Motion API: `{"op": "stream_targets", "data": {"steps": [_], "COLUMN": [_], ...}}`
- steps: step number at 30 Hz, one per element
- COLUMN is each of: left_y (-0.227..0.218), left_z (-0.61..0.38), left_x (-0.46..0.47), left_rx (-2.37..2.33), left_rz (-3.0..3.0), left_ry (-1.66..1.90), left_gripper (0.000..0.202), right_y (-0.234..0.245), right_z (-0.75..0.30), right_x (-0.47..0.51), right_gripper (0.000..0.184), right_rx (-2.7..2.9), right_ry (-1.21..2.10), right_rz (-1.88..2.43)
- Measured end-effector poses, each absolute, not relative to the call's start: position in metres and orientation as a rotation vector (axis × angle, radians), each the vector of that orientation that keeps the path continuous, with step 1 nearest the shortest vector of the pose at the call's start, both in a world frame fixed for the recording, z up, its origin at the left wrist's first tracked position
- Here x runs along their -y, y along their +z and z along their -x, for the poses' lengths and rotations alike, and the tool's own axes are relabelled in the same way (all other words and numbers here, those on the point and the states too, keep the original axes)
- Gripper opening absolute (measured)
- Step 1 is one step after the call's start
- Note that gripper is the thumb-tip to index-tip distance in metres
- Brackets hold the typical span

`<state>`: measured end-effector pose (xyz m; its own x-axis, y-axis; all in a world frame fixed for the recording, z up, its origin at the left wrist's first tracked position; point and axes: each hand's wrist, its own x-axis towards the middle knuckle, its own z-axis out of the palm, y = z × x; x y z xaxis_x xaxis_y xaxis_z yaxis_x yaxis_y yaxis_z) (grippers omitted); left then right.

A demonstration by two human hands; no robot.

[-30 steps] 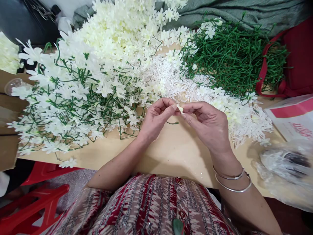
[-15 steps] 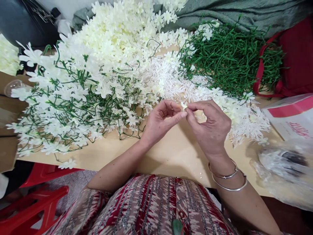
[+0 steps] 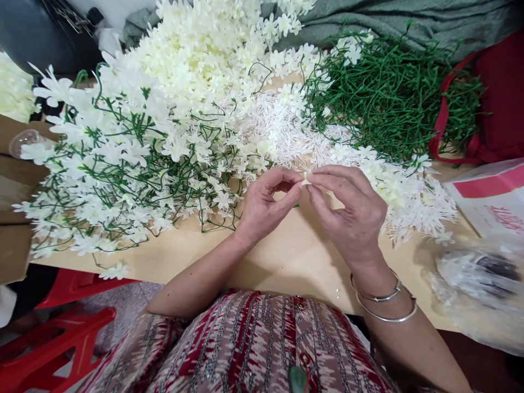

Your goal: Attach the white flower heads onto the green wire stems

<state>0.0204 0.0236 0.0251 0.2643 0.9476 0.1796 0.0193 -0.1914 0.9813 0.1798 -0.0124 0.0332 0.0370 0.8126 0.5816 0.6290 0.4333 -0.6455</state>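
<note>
Between my fingertips is a small white artificial flower [image 3: 305,179], mostly covered by the fingers. My left hand [image 3: 272,199] pinches it from the left with thumb and forefinger. My right hand [image 3: 347,204] closes on it from the right, fingertips nearly touching the left ones. Just beyond the hands lie thin white stamen strands [image 3: 282,131]. To the left spreads a heap of white flowers on green stems [image 3: 135,158], and bare green plastic stems [image 3: 380,98] are piled at the back right.
Loose white petals [image 3: 204,49] are heaped at the back. A red bag [image 3: 501,98], a white-and-pink box [image 3: 491,191] and a clear plastic bag [image 3: 475,278] line the right side. Red stools [image 3: 61,344] stand below the table's front left edge. Green cloth [image 3: 393,19] lies behind.
The white flower has turned and sunk further between the fingertips. My right fingers have shifted slightly left over it. A bit of green now shows below the left fingertips.
</note>
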Motion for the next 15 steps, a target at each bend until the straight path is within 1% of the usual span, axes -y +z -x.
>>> {"op": "stream_targets", "data": {"steps": [3,7,11,15], "left_y": [0.0300,0.0313,0.0291,0.0296], "left_z": [-0.0186,-0.0193,-0.0208,-0.0218], "left_x": [-0.0244,-0.0235,-0.0224,-0.0222], "left_rx": [-0.955,-0.973,-0.964,-1.006], "left_rz": [-1.648,-1.652,-1.543,-1.525], "left_ry": [1.148,1.187,1.163,1.169], "left_gripper": [0.008,0.003,0.005,0.008], "right_y": [0.0317,0.0340,0.0339,0.0285], "right_z": [-0.1797,-0.1770,-0.1743,-0.1732], "right_x": [0.0118,0.0126,0.0143,0.0132], "right_gripper": [0.019,0.010,0.005,0.003], "right_rx": [1.640,1.520,1.455,1.383], "right_ry": [0.238,0.406,0.505,0.520], "right_rz": [1.270,1.347,1.400,1.373]}}
